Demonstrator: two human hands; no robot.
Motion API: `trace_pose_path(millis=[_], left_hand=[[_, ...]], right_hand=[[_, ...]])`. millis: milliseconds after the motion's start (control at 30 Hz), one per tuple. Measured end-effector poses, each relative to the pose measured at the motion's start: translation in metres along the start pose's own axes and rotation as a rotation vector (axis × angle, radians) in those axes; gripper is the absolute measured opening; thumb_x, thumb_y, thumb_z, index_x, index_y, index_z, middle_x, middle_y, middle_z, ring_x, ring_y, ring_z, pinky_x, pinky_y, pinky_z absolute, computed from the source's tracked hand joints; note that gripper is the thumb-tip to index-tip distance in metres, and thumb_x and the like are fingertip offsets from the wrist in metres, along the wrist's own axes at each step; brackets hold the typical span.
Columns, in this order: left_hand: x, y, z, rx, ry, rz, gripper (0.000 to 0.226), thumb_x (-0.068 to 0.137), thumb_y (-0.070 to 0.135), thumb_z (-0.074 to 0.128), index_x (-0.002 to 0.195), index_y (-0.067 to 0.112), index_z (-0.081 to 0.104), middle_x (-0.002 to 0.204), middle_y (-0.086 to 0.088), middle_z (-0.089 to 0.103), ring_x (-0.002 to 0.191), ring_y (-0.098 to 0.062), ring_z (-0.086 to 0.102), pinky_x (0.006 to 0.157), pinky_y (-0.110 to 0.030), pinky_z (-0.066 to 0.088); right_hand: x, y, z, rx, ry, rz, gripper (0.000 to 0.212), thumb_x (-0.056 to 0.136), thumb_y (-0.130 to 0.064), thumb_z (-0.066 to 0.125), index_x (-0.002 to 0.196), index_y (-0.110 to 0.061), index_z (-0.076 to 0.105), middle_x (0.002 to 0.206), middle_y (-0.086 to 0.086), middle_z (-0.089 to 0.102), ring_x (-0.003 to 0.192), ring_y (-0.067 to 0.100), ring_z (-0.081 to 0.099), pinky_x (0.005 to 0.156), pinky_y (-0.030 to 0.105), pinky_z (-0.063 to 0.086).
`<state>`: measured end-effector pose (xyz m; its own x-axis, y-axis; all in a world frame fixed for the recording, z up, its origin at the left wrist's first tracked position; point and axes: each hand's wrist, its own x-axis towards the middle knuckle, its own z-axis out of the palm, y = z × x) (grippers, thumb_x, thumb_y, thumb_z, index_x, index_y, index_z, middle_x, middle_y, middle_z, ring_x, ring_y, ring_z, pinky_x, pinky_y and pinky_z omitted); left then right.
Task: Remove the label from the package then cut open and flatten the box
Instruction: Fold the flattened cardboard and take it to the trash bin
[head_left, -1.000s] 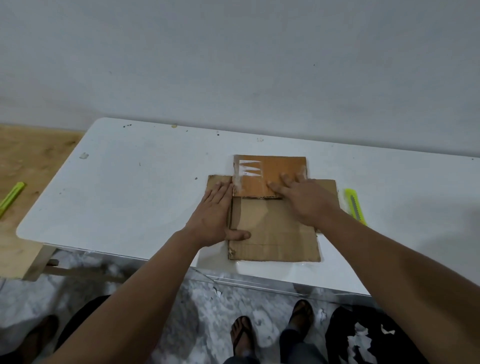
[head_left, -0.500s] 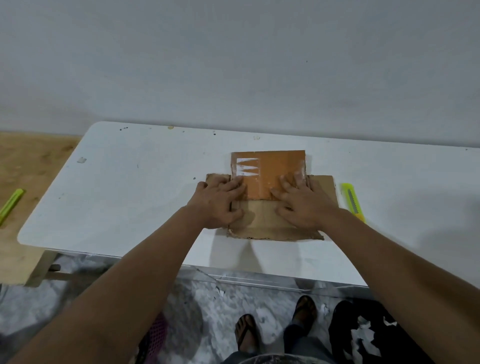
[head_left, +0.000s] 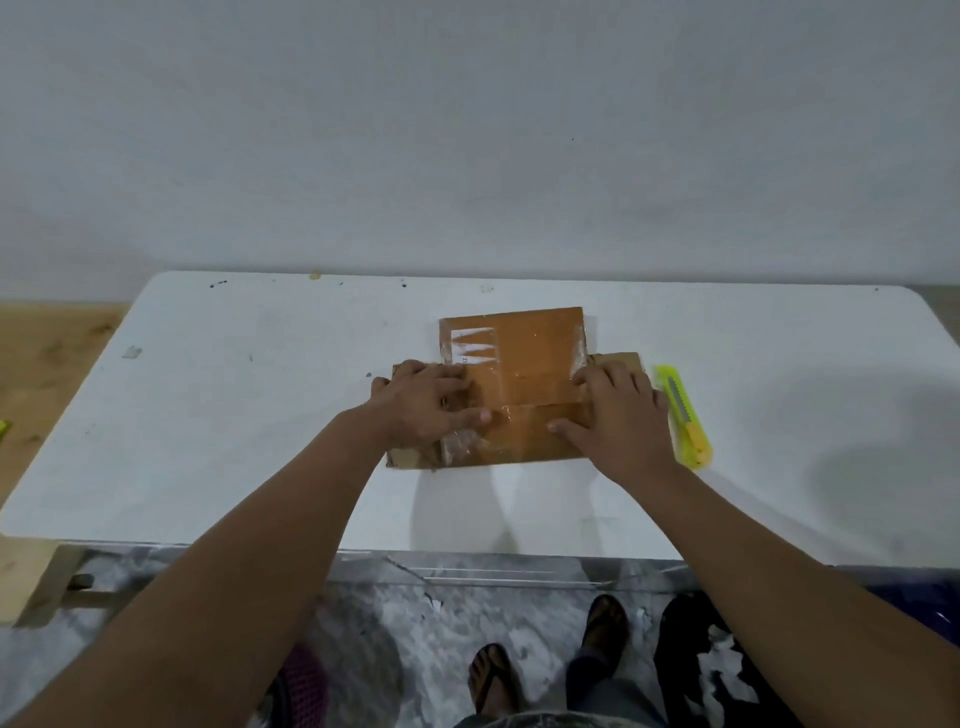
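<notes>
While the left hand (head_left: 423, 402) presses flat, fingers extended, on the left part of the flattened cardboard box (head_left: 524, 364), the box lies mid-table (head_left: 234, 415). The right hand (head_left: 618, 415) presses its right side, fingers likewise spread. A yellow utility knife (head_left: 683, 415) lies just beside it.

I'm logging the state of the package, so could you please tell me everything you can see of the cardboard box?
The cardboard box is brown, cut open and lying nearly flat on the white table. Glossy clear tape covers its middle panels, and white torn label remnants remain at the far left. Plain flaps stick out at both sides. The left hand and right hand press it down.
</notes>
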<state>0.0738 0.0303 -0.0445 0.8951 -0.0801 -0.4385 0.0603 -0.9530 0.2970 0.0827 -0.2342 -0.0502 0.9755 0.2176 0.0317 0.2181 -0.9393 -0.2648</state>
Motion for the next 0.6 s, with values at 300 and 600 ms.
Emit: trace_pose_path(millis=[300,600], left_hand=[[-0.001,0.055,0.032,0.319,0.347,-0.046,0.074,0.097,0.064,0.03,0.153,0.016,0.029,0.164,-0.008,0.022,0.152,-0.035,0.01,0.119,-0.061,-0.001],[0.016,0.063,0.074,0.255,0.372,0.133,0.066,0.103,0.049,0.01,0.161,0.018,0.008,0.169,-0.005,0.002,0.155,-0.03,-0.003,0.121,-0.047,-0.012]], right_hand=[[0.003,-0.007,0.017,-0.019,-0.02,0.3,0.08,0.065,-0.074,0.068,0.125,-0.026,0.046,0.129,0.004,0.048,0.119,0.031,0.045,0.091,0.046,0.04],[-0.004,-0.005,0.014,0.072,-0.042,0.346,0.085,0.065,-0.072,0.071,0.132,-0.027,0.042,0.155,0.007,0.029,0.134,0.034,0.033,0.102,0.047,0.034]])
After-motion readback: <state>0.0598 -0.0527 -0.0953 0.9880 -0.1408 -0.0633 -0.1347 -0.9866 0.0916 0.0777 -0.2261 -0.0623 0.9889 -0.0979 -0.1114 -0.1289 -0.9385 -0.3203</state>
